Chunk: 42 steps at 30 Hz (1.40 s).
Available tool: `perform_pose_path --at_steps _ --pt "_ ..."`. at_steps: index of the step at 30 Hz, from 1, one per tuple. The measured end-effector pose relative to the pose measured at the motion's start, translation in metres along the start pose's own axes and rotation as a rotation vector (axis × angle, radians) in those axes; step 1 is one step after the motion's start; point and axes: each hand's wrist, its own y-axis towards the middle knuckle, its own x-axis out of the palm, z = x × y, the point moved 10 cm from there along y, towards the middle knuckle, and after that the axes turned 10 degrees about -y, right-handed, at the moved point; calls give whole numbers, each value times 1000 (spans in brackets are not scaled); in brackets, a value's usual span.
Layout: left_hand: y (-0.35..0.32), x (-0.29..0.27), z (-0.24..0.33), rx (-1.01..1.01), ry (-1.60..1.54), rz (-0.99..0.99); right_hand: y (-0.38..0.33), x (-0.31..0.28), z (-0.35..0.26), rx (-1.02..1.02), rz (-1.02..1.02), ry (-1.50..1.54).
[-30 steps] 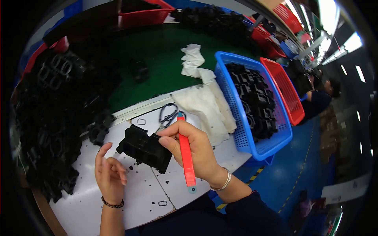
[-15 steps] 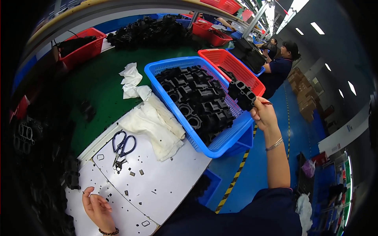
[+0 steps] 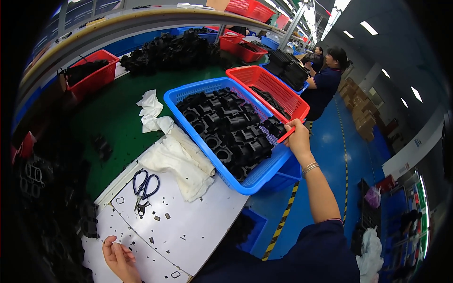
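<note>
- Black moulded plastic housing [image 3: 273, 126] is over the right end of the blue perforated plastic basket [image 3: 261, 175], pinched in right hand [image 3: 298, 137] with red flat tool [image 3: 286, 135].
- Left hand [image 3: 119, 259], left of basket: loosely curled, visibly empty.
- Housing probably light, stiff; outer edge suits gripping.

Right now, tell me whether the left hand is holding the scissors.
No, the scissors lie on the white table, apart from the left hand.
</note>
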Motion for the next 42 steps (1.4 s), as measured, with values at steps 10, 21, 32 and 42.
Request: perform_pose_path --at_steps 10,21,32,42 --pt "2 -1 -5 -54 -54 -145 -7 1 -2 8 5 57" --pt "3 3 -2 -54 -34 -152 -4 26 -3 -42 -158 -291" --pt "-2 7 -6 -61 -41 -146 18 39 15 -80 -258 -474" --pt "1 20 9 -125 -25 -162 -104 4 -192 -438 -120 182"
